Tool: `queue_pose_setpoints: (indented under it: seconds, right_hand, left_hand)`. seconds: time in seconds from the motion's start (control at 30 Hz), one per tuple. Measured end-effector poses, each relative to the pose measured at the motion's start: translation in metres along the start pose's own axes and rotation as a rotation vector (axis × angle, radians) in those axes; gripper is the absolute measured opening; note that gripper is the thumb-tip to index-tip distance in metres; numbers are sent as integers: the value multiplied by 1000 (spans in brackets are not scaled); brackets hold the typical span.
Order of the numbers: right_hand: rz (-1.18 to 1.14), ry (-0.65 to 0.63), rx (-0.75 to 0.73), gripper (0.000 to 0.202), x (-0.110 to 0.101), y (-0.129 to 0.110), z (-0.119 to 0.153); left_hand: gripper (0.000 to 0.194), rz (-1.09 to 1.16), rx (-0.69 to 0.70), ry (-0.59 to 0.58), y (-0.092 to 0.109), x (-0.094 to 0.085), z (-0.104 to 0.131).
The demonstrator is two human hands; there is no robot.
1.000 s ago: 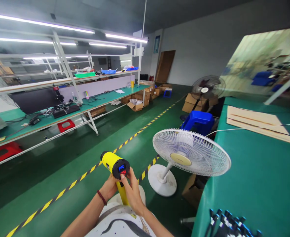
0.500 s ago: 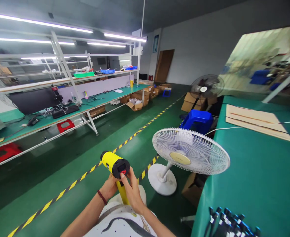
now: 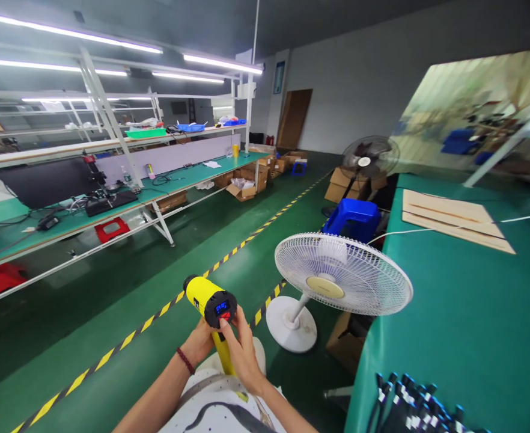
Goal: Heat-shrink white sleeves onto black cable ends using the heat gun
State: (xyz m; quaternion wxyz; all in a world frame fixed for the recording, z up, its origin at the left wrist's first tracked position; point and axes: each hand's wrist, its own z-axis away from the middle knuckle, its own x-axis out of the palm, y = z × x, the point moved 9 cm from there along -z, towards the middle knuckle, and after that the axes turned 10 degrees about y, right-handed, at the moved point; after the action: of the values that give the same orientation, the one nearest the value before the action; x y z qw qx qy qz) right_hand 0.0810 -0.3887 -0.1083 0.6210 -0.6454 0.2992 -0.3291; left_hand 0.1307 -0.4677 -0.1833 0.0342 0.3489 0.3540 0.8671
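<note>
Two hands are working one yellow tool above the lap: the left hand is closing round its handle, the right hand is gripping alongside, thumb resting at the one red button below a lit display. The barrel is aiming its black nose forward and left, long axis running slantwise, display facing the wearer, handle dropping lapward. Beyond, two fans are standing, the white one nearer, the dark one farther; leftward, apparently two red stools are sitting under the bench.
</note>
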Motion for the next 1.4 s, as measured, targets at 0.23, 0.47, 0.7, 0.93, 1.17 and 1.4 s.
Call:
queue_pose_setpoints:
  seconds: [0.23,0.47,0.7,0.93,1.17,1.4]
  right_hand:
    - [-18,3,0,43,0,-1,0]
    - [-3,10,14,46,-1,2,-1]
    - [18,-5,-7,44,0,0,-1]
    - [8,-14,-10,42,2,1,1]
    - [26,-8,11,44,3,4,3]
    - [7,-10,28,44,3,5,5]
  left_hand:
    - [53,9,-27,-9,-6,0,-5]
    - [48,11,-26,-10,-6,-2,-5]
    - [52,-3,-31,-1,-3,1,-1]
    - [51,12,-24,20,-4,-4,-1]
    - [53,5,-30,26,-5,-7,2]
    - [54,-6,-19,41,-4,-8,4]
